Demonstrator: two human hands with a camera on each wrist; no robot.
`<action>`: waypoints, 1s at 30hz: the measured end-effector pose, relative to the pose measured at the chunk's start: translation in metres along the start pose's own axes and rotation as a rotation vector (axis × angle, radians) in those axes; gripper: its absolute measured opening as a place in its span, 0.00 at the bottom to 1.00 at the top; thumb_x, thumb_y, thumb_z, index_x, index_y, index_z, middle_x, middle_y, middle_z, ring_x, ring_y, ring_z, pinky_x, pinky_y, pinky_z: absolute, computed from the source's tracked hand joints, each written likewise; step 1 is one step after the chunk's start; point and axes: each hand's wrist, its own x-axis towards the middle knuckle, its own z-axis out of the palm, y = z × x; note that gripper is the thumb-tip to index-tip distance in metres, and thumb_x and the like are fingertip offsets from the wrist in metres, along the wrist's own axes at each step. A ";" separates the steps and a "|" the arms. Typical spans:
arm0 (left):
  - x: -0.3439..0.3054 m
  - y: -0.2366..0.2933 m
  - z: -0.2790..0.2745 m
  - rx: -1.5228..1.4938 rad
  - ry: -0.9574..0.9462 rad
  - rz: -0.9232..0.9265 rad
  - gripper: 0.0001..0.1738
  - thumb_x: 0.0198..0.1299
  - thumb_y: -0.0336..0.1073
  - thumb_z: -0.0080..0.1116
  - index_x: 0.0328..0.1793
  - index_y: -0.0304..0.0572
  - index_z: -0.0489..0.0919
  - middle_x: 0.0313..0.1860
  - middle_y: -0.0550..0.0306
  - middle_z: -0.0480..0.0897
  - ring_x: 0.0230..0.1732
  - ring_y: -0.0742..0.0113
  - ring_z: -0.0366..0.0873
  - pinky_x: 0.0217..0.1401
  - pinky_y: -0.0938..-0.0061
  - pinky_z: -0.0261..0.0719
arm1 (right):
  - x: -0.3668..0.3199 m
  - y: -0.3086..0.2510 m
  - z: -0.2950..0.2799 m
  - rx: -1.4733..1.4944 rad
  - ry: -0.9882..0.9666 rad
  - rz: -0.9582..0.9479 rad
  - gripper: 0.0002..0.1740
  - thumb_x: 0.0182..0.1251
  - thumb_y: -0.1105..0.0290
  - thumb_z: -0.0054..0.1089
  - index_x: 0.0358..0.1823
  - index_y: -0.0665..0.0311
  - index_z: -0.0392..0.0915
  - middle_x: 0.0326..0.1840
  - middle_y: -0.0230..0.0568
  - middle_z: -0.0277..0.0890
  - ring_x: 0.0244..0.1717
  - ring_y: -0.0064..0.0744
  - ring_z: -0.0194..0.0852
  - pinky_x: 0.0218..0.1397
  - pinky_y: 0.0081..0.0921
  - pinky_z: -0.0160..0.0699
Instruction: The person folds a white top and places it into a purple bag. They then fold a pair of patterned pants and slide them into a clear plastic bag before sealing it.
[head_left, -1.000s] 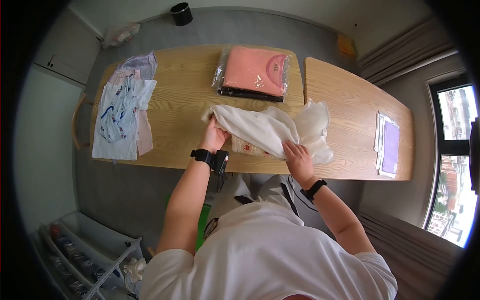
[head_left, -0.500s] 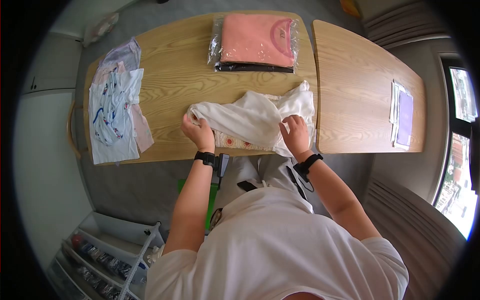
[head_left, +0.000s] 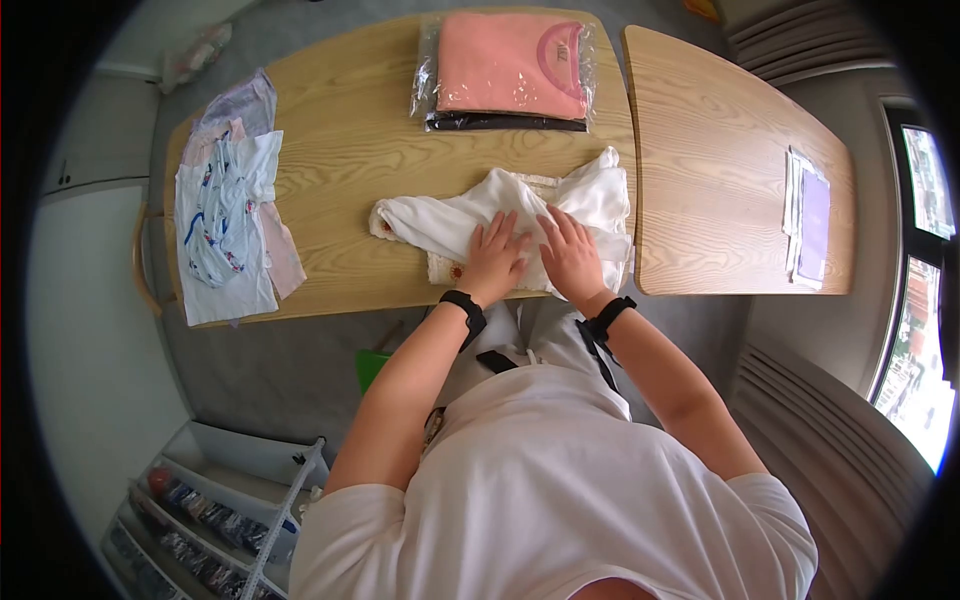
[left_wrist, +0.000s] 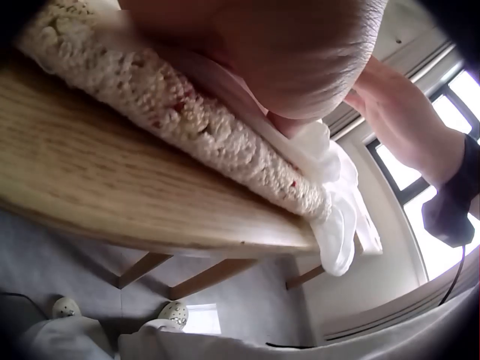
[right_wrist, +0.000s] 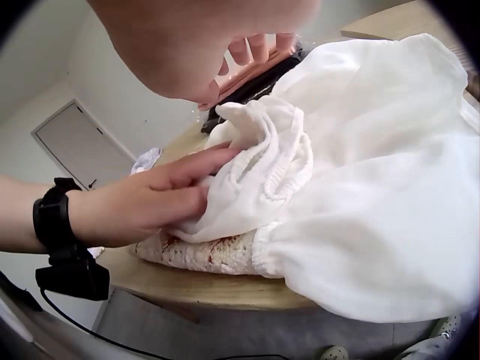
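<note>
A white garment [head_left: 440, 215] with a crocheted, red-flowered part [right_wrist: 217, 255] lies folded along the table's front edge. Sheer white fabric [right_wrist: 360, 150] with gathered seams bunches at its right end. My left hand [head_left: 495, 262] rests on the middle of the garment, fingers spread and mostly straight. In the right wrist view that left hand [right_wrist: 157, 199] has its fingertips against a fold of the white cloth. Close beside it, my right hand [head_left: 573, 258] is over the sheer fabric with fingers extended; the right wrist view shows its palm above the cloth.
A bagged pink shirt [head_left: 505, 65] lies at the back of the table, over something black. Loose clothes [head_left: 230, 220] are piled at the left end. Purple packed items [head_left: 812, 225] lie on the adjoining table [head_left: 715, 170]. A divided bin [head_left: 215, 500] stands low at left.
My left hand let go of the garment's left end and moved right onto its middle. The right hand shifted slightly left, toward it. The head view tilted down, early on.
</note>
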 end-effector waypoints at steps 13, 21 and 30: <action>-0.031 -0.089 -0.065 -1.231 0.846 -1.175 0.20 0.55 0.49 0.66 0.40 0.38 0.78 0.34 0.64 0.77 0.36 0.76 0.68 0.40 0.77 0.67 | -0.019 0.011 0.044 -0.104 -0.094 0.036 0.32 0.62 0.59 0.53 0.69 0.47 0.59 0.76 0.35 0.48 0.76 0.39 0.45 0.72 0.41 0.52; -0.012 -0.087 -0.068 -1.241 0.850 -0.908 0.17 0.58 0.34 0.61 0.51 0.32 0.77 0.53 0.54 0.78 0.50 0.65 0.75 0.52 0.71 0.72 | -0.017 0.007 0.045 -0.106 -0.074 0.039 0.32 0.62 0.60 0.54 0.69 0.47 0.59 0.75 0.36 0.49 0.75 0.41 0.46 0.72 0.41 0.53; -0.001 0.001 -0.032 -0.223 0.394 -0.102 0.19 0.46 0.28 0.60 0.47 0.39 0.73 0.44 0.47 0.73 0.50 0.47 0.70 0.54 0.57 0.68 | -0.020 0.006 0.048 -0.086 -0.038 0.051 0.30 0.61 0.62 0.55 0.66 0.52 0.62 0.75 0.37 0.49 0.75 0.41 0.46 0.72 0.42 0.53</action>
